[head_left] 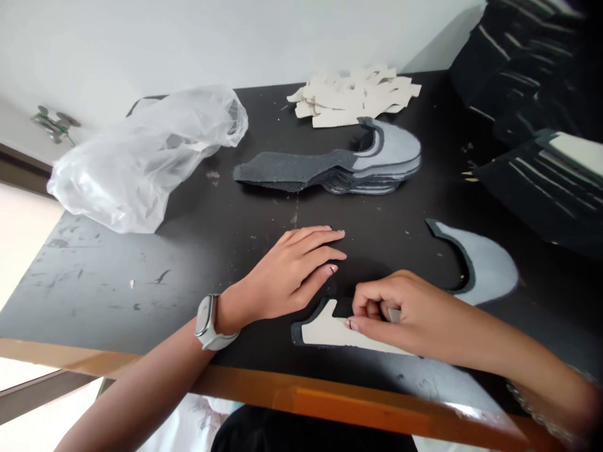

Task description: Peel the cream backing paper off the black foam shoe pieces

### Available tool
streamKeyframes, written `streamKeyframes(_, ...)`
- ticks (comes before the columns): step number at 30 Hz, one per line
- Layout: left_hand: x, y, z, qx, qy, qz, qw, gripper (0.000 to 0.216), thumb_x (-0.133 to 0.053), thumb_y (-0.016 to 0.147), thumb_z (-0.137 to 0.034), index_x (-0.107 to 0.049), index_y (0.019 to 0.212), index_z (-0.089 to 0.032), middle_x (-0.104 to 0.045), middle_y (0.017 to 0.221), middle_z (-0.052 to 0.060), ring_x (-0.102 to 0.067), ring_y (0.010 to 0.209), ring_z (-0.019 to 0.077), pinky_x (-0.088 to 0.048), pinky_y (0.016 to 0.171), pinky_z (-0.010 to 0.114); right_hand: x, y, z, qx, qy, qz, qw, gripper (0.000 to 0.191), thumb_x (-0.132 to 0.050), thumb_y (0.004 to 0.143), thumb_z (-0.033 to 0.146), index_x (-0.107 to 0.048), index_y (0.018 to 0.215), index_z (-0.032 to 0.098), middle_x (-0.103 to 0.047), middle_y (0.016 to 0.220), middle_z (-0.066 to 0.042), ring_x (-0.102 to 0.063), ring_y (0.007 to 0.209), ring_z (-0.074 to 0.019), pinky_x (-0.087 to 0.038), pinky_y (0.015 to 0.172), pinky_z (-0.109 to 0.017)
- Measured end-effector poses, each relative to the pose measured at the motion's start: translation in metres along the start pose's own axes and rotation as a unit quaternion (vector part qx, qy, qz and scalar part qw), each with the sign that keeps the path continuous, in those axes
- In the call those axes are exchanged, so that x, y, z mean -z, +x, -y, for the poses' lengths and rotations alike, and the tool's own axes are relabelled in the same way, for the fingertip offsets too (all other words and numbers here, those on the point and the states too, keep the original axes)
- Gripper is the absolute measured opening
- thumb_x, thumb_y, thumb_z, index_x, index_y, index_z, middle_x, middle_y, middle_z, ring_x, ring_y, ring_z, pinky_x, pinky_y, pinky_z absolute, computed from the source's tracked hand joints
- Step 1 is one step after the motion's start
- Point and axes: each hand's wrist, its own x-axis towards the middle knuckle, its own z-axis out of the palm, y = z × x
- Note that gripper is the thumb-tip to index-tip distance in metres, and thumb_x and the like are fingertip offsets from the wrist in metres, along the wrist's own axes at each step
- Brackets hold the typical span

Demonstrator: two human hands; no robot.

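From the head camera, your left hand (pixel 294 270) lies palm down on the dark table (pixel 179 282) with its fingers spread and straight, holding nothing; a pale watch (pixel 204 315) circles that wrist. Your right hand (pixel 400 307) is bent over the cream piece (pixel 325 329), its fingers curled in towards the thumb, whose tip touches the piece; you cannot tell from here whether it is pinched or only pressed. That cream piece lies near the table's front edge on a dark grey backing (pixel 298 333), which shows along its left end, just below your left hand. Beyond your right forearm sits a curved grey piece (pixel 494 263); the arm hides whether it joins the backing. Farther back, past your left hand, is a stack of grey pieces (pixel 292 168), with a heap of cream strips (pixel 353 100) behind it. A clear plastic bag (pixel 136 163) rests at your left, and dark bundles (pixel 541 188) stand at your right.
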Motion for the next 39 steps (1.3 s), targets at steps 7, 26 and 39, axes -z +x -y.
streamKeyframes(7,-0.001,-0.001,0.001,-0.006,0.006,0.01,1.0,0.032,-0.038,0.095,-0.018,-0.054,0.123,-0.018,-0.047,0.141,0.01,-0.037,0.134,0.0233,-0.033,0.107,0.044,0.001,0.0,0.002,0.008,0.007,-0.001,1.0,0.025,-0.056,0.083,0.036,-0.06,0.066,0.019,-0.054,0.053,0.004,-0.043,0.049,-0.0086,-0.034,0.05,-0.022)
streamKeyframes(26,0.0,-0.003,-0.001,-0.034,0.052,0.028,0.998,0.053,-0.058,0.083,-0.047,-0.052,0.127,-0.018,-0.04,0.144,0.016,-0.031,0.136,0.0307,-0.029,0.107,0.049,-0.005,-0.008,0.007,0.047,-0.075,-0.038,0.995,0.02,-0.052,0.086,0.03,-0.058,0.071,0.018,-0.061,0.061,0.001,-0.051,0.056,-0.0107,-0.036,0.056,-0.024)
streamKeyframes(39,-0.02,-0.015,-0.02,-0.043,0.188,0.04,0.98,0.053,-0.034,0.097,-0.038,-0.037,0.141,-0.01,-0.025,0.152,0.021,-0.017,0.142,0.0349,-0.017,0.112,0.056,-0.014,-0.012,0.005,0.046,-0.334,-0.127,0.933,0.032,-0.051,0.09,0.048,-0.058,0.075,0.022,-0.068,0.07,0.0,-0.063,0.065,-0.0189,-0.028,0.053,-0.027)
